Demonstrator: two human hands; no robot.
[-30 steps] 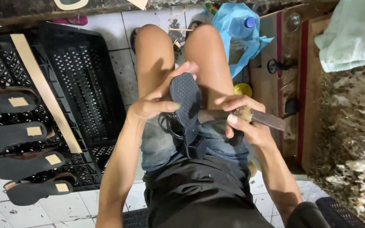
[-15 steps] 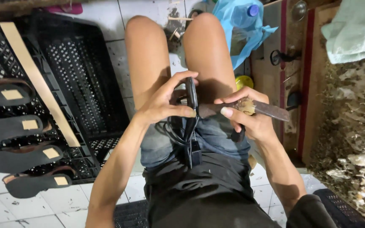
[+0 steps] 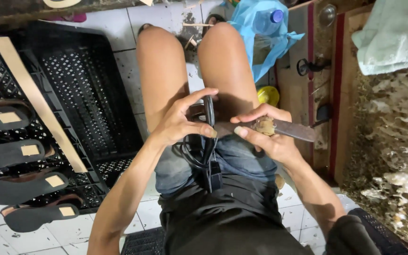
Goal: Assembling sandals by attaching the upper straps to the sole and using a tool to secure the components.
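Over the lap of a seated person, above bare knees and denim shorts: a black sandal sole (image 3: 208,123), held on edge so that only its thin rim faces the camera; black straps (image 3: 195,158) hang from it in a loop down to the shorts.

Left hand (image 3: 178,123): fingers closed round the sole, thumb pressed to its near edge, forefinger arched over the top.

Right hand (image 3: 265,137): fingers wrapped shut on a knife (image 3: 289,128) with a dull flat blade; the blade points away to the person's right, the handle end lies toward the sole; a yellowish lump of residue sits on the blade under the thumb.

Step in hand, as a judgement: trimming or scraping the sole's edge, with the sole turned up to present that edge; the next move seems to call for a firm hold by the left hand and the blade brought to the rim at a shallow angle, kept off the thumb and the thighs just below.

Surroundings: black plastic crate (image 3: 81,89) on the tiled floor to the left; a pale wooden strip (image 3: 38,101) laid across it; four dark soles with tan labels (image 3: 29,150) in a row at the left edge; blue plastic bag (image 3: 260,33) with a bottle beyond the knees; pale green cloth (image 3: 393,33) at upper right.

Hard to make out: whether knife and sole touch, the meeting point being covered by both thumbs; the sole's faces; the knife handle, buried in the palm; the lowest sole, partly cut off by the frame.
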